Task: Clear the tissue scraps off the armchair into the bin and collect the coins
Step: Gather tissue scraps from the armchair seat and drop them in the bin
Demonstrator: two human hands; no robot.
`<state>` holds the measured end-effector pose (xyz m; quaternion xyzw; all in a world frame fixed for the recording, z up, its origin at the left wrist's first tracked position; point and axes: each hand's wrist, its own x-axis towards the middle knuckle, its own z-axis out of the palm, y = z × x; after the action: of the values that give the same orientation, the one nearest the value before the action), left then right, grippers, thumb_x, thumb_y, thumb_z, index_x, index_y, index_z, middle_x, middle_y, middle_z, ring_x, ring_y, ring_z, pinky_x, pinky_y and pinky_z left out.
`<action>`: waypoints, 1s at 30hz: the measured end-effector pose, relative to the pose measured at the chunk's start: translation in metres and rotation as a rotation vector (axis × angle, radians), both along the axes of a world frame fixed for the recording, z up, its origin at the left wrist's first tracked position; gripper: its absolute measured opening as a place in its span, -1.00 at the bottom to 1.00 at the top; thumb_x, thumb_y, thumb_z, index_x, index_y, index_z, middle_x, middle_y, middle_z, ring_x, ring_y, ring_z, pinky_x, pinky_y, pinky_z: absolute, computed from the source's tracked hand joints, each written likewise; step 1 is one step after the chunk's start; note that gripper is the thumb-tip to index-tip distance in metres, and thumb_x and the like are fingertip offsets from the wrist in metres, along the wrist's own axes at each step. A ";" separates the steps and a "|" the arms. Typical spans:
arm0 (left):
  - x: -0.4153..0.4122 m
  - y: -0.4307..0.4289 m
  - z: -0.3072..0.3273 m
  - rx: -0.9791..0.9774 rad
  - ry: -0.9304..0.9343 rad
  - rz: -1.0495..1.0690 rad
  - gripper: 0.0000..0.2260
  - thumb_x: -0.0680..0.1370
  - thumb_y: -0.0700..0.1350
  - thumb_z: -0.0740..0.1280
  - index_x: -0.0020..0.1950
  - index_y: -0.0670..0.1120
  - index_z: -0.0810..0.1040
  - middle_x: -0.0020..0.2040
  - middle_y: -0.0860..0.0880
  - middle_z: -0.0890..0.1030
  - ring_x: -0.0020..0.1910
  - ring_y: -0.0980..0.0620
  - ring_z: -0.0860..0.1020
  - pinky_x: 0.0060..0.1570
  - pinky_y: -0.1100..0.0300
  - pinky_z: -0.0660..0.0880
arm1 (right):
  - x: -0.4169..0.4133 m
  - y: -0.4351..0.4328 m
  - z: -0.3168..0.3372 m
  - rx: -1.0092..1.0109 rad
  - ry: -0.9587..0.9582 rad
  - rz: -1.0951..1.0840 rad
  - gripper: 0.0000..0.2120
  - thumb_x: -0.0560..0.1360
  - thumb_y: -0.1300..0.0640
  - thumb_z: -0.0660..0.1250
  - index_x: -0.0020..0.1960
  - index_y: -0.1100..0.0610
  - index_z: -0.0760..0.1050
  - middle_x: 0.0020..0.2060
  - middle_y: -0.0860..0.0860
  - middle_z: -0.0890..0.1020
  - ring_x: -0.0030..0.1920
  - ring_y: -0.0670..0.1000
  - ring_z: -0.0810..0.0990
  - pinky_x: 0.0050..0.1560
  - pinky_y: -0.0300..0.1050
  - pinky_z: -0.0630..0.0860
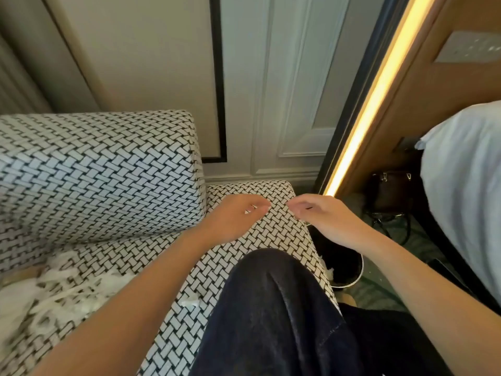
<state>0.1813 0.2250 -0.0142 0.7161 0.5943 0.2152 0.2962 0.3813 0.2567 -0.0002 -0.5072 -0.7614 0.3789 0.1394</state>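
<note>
Left hand (pixel 235 216) and right hand (pixel 326 217) hover loosely curled, apparently empty; tissue scraps (pixel 58 293) look feather-light and flimsy, best pinched up in bunches.

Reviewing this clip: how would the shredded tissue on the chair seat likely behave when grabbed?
The tissue scraps look thin and stringy, so they are probably floppy and very light. They lie in loose strands, so a handful would likely shed bits.

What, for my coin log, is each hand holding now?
Left hand: fingers curled, nothing visible; cannot be told.
Right hand: fingers curled, nothing visible; cannot be told.
</note>
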 end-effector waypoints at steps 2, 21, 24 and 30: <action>-0.036 -0.023 0.002 -0.008 -0.002 0.072 -0.69 0.60 0.02 0.17 0.31 0.02 0.47 0.25 0.13 0.50 0.15 0.23 0.43 0.17 0.29 0.33 | -0.029 -0.013 0.008 0.016 0.013 0.070 -0.74 0.59 0.01 0.19 0.25 -0.06 0.48 0.10 -0.21 0.53 0.06 -0.27 0.47 0.02 -0.38 0.32; -0.169 -0.216 -0.071 -0.121 -0.109 0.744 -0.76 0.59 -0.05 0.20 0.24 0.09 0.50 0.21 0.21 0.48 0.11 0.26 0.46 0.16 0.28 0.40 | -0.200 -0.098 -0.091 -0.049 -0.553 0.441 -0.48 0.46 0.20 0.33 0.37 0.07 0.25 0.33 0.12 0.29 0.23 0.11 0.43 0.20 0.03 0.49; -0.166 -0.231 -0.082 -0.082 -0.180 0.844 -0.79 0.59 -0.06 0.21 0.18 0.11 0.54 0.17 0.22 0.51 0.06 0.32 0.45 0.11 0.34 0.37 | -0.195 -0.099 -0.107 -0.022 -0.651 0.421 -0.36 0.43 0.18 0.36 0.43 0.07 0.16 0.38 0.15 0.21 0.31 0.17 0.34 0.23 0.05 0.47; -0.153 -0.235 -0.099 -0.005 -0.194 0.978 -0.78 0.58 -0.14 0.25 0.18 0.09 0.52 0.11 0.24 0.48 0.11 0.29 0.42 0.11 0.42 0.29 | -0.198 -0.108 -0.118 0.128 -0.613 0.471 -0.44 0.52 0.25 0.26 0.46 0.11 0.14 0.31 0.13 0.35 0.20 0.09 0.48 0.16 -0.06 0.51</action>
<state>0.0286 -0.0099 -0.1133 0.3294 0.8307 0.3931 0.2164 0.1829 0.1483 -0.1179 -0.3985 -0.8854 0.1832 -0.1540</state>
